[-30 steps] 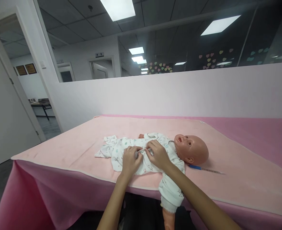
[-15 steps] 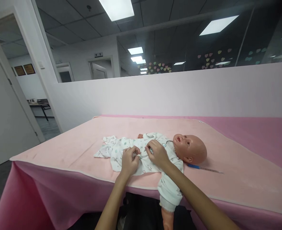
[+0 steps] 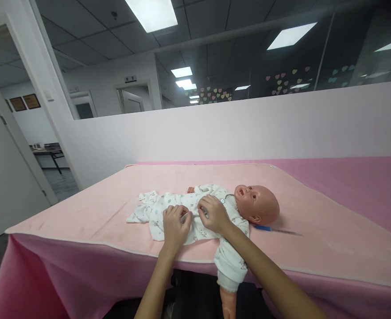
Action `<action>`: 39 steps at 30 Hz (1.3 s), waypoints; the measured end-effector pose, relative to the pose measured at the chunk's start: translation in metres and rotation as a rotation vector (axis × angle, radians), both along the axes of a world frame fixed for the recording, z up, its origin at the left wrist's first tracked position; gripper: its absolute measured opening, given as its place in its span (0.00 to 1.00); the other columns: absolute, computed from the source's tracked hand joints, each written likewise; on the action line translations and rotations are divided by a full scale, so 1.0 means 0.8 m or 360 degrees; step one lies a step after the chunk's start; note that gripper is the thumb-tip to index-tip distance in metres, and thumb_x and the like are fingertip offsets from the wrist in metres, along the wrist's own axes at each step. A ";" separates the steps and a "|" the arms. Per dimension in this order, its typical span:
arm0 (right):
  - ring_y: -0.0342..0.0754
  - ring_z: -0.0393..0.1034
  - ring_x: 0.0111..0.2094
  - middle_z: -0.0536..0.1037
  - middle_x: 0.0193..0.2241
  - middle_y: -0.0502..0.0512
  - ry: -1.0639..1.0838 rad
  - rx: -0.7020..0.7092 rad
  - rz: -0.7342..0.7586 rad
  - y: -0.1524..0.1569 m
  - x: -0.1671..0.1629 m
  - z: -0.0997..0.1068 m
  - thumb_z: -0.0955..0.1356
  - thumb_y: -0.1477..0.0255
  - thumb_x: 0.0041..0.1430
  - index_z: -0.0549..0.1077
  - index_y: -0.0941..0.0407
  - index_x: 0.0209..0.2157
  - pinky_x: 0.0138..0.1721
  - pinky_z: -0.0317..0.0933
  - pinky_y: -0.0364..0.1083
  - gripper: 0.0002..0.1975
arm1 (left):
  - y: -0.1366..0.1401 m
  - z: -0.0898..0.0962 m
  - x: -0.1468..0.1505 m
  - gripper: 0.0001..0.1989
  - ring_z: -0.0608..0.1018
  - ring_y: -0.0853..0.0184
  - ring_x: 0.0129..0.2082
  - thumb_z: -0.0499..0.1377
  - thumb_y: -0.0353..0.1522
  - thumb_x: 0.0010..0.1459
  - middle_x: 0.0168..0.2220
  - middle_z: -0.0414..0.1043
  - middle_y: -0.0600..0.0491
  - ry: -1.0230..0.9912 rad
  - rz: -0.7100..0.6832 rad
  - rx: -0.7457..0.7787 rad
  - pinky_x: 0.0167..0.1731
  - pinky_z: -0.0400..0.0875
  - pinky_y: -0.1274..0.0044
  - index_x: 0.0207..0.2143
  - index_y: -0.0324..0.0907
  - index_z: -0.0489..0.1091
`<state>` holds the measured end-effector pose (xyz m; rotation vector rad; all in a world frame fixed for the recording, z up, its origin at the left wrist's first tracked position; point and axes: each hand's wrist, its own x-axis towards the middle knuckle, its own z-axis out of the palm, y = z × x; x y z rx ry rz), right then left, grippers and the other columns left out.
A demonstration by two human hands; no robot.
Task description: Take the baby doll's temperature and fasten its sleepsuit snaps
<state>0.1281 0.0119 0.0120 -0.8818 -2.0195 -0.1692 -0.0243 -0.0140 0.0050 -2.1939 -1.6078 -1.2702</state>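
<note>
On one pale-pink fabric sheet (image 3: 321, 221) lies one bald plastic baby doll (image 3: 200, 231) in a white printed suit (image 3: 158, 217). Reaching forward, the left hand (image 3: 176, 224) and right hand (image 3: 215, 215) sit just apart over its belly, fingers curled toward thumbs; whether they pinch the suit, I cannot tell. One slim blue-ended stick (image 3: 270, 229) lies beside its head.

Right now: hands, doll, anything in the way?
Left hand and right hand curled over outfit's front, grip unclear. Doll on its back, nearer arm hanging over front edge. Blue-ended stick beside head, apart from both hands.
</note>
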 end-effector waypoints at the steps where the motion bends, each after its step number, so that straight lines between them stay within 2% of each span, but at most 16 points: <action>1: 0.45 0.60 0.30 0.68 0.25 0.51 -0.0007 -0.0008 0.0012 -0.001 0.001 0.000 0.62 0.78 0.48 0.64 0.56 0.24 0.33 0.53 0.45 0.03 | 0.000 0.000 -0.001 0.09 0.66 0.66 0.30 0.50 0.35 0.55 0.25 0.68 0.55 -0.0025 -0.0021 -0.0012 0.35 0.56 0.72 0.25 0.42 0.64; 9: 0.45 0.59 0.30 0.67 0.25 0.51 -0.0015 -0.0034 0.0028 -0.001 0.001 0.001 0.61 0.77 0.50 0.62 0.56 0.25 0.33 0.53 0.44 0.03 | -0.001 0.000 -0.003 0.10 0.66 0.67 0.28 0.50 0.37 0.56 0.23 0.68 0.56 -0.0101 -0.0107 -0.0067 0.36 0.57 0.72 0.26 0.43 0.65; 14: 0.45 0.59 0.29 0.67 0.26 0.51 0.0060 -0.0057 -0.0008 0.001 0.000 -0.002 0.59 0.77 0.54 0.61 0.56 0.26 0.33 0.53 0.44 0.04 | 0.004 -0.003 -0.005 0.17 0.64 0.67 0.28 0.50 0.39 0.57 0.21 0.64 0.55 -0.0078 -0.0013 0.0022 0.34 0.58 0.73 0.18 0.41 0.62; 17: 0.45 0.59 0.29 0.66 0.25 0.52 0.0125 -0.0051 -0.0054 0.003 0.000 -0.004 0.58 0.77 0.55 0.60 0.56 0.27 0.32 0.52 0.44 0.05 | 0.004 -0.003 -0.006 0.17 0.65 0.67 0.30 0.51 0.38 0.56 0.26 0.66 0.54 -0.0129 -0.0057 0.0077 0.36 0.59 0.72 0.17 0.41 0.64; 22: 0.45 0.59 0.28 0.66 0.24 0.51 0.0172 -0.0043 -0.0087 0.005 0.000 -0.006 0.57 0.75 0.57 0.60 0.56 0.27 0.32 0.52 0.44 0.06 | 0.002 -0.001 -0.006 0.18 0.68 0.66 0.37 0.52 0.38 0.55 0.34 0.68 0.51 -0.0338 -0.0272 0.0107 0.39 0.63 0.72 0.15 0.41 0.65; 26: 0.45 0.60 0.28 0.67 0.24 0.51 0.0218 -0.0054 -0.0091 0.004 0.000 -0.005 0.57 0.75 0.57 0.60 0.55 0.27 0.32 0.52 0.44 0.06 | -0.001 0.001 -0.007 0.15 0.70 0.65 0.39 0.51 0.38 0.56 0.39 0.68 0.48 -0.0499 -0.0430 0.0074 0.38 0.66 0.74 0.22 0.41 0.69; 28: 0.45 0.60 0.28 0.67 0.24 0.51 0.0255 -0.0045 -0.0091 0.004 0.000 -0.004 0.57 0.75 0.57 0.60 0.55 0.27 0.31 0.52 0.44 0.06 | -0.002 0.002 -0.008 0.14 0.71 0.66 0.35 0.50 0.38 0.57 0.35 0.69 0.49 -0.0478 -0.0452 0.0003 0.34 0.66 0.76 0.26 0.41 0.69; 30: 0.45 0.60 0.28 0.67 0.24 0.51 0.0278 -0.0032 -0.0101 0.003 0.001 -0.004 0.57 0.75 0.56 0.61 0.55 0.26 0.31 0.52 0.44 0.06 | -0.003 0.001 -0.008 0.15 0.70 0.69 0.28 0.48 0.39 0.57 0.26 0.68 0.53 -0.0427 -0.0412 -0.0070 0.29 0.64 0.78 0.24 0.41 0.67; 33: 0.46 0.60 0.28 0.67 0.24 0.51 0.0280 -0.0022 -0.0124 0.003 0.002 -0.005 0.58 0.75 0.56 0.61 0.55 0.26 0.32 0.52 0.44 0.06 | -0.003 -0.001 -0.009 0.19 0.62 0.74 0.19 0.47 0.40 0.57 0.16 0.57 0.58 -0.0409 -0.0295 -0.0133 0.21 0.57 0.81 0.18 0.40 0.61; 35: 0.46 0.59 0.28 0.66 0.24 0.51 0.0261 -0.0023 -0.0139 0.004 0.001 -0.006 0.58 0.75 0.56 0.60 0.55 0.26 0.32 0.52 0.44 0.06 | -0.003 -0.001 -0.008 0.19 0.60 0.75 0.18 0.47 0.41 0.57 0.15 0.55 0.59 -0.0446 -0.0256 -0.0147 0.20 0.55 0.81 0.18 0.40 0.60; 39: 0.46 0.59 0.28 0.66 0.24 0.52 0.0146 0.0042 -0.0193 0.003 0.001 -0.003 0.58 0.76 0.56 0.61 0.55 0.26 0.32 0.53 0.45 0.06 | -0.004 0.002 -0.006 0.17 0.66 0.73 0.21 0.48 0.41 0.56 0.19 0.64 0.58 -0.0543 -0.0264 -0.0173 0.23 0.58 0.81 0.23 0.40 0.65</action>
